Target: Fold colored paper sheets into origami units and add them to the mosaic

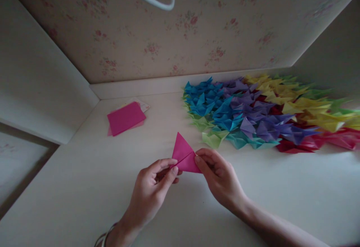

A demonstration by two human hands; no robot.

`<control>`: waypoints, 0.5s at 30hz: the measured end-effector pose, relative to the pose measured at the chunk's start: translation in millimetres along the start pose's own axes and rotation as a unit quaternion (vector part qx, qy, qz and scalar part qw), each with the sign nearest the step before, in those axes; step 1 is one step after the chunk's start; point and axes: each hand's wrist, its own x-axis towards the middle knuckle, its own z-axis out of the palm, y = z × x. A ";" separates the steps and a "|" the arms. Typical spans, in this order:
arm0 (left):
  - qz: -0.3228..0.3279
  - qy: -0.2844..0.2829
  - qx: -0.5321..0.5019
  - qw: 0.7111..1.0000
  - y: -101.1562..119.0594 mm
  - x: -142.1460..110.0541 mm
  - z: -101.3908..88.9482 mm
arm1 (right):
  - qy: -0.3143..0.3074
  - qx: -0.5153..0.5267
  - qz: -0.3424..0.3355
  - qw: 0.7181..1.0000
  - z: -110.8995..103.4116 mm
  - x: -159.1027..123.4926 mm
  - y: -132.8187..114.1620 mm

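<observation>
Both hands [150,189] [221,177] pinch folded pink paper [182,150] — squarely between them.

- home, looks like a desk nook
- rose-print wallpaper [168,33] behind white desktop [267,194]
- white side panel [42,63] left of desktop
- white cable [154,2] looping down at top
- bright folded-paper pile [264,110] at right, hobby-like

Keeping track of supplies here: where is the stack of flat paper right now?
In the head view, the stack of flat paper lies left of center on the white desk, beyond the left hand and in front of the back ledge.
</observation>
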 end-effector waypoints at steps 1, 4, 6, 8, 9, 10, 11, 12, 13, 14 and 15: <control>0.005 0.001 0.009 1.000 -0.3 0.1 -0.3 | 0.001 0.001 0.000 1.000 0.1 -0.3 -0.3; 0.022 0.005 0.042 0.999 -1.6 0.7 -1.2 | 0.002 -0.006 0.001 1.000 0.3 -0.6 -1.5; 0.023 0.008 0.055 0.998 -2.2 1.1 -1.5 | 0.003 -0.011 0.002 1.000 0.5 -0.3 -2.3; 0.019 0.010 0.059 0.998 -2.2 1.5 -1.5 | 0.002 -0.012 0.003 1.000 0.8 -0.2 -2.7; 0.014 0.012 0.059 0.998 -2.0 1.7 -1.3 | 0.002 -0.013 0.004 1.000 1.0 -0.2 -2.7; 0.009 0.015 0.058 0.998 -1.9 1.9 -1.0 | 0.001 -0.014 0.005 1.000 1.2 -0.4 -2.6; 0.003 0.019 0.056 0.998 -2.0 2.0 -0.7 | 0.000 -0.016 0.005 1.000 1.3 -0.6 -2.4; -0.003 0.022 0.052 0.998 -2.3 2.0 -0.5 | -0.002 -0.019 0.007 1.000 1.4 -0.9 -2.1; -0.010 0.025 0.044 0.999 -2.8 1.9 -0.3 | -0.003 -0.023 0.009 1.000 1.4 -1.2 -1.7; -0.015 0.027 0.035 0.999 -3.5 1.8 -0.3 | -0.004 -0.027 0.010 1.000 1.3 -1.5 -1.3; -0.019 0.028 0.025 0.999 -4.2 1.6 -0.4 | -0.005 -0.030 0.011 0.999 1.2 -1.8 -0.8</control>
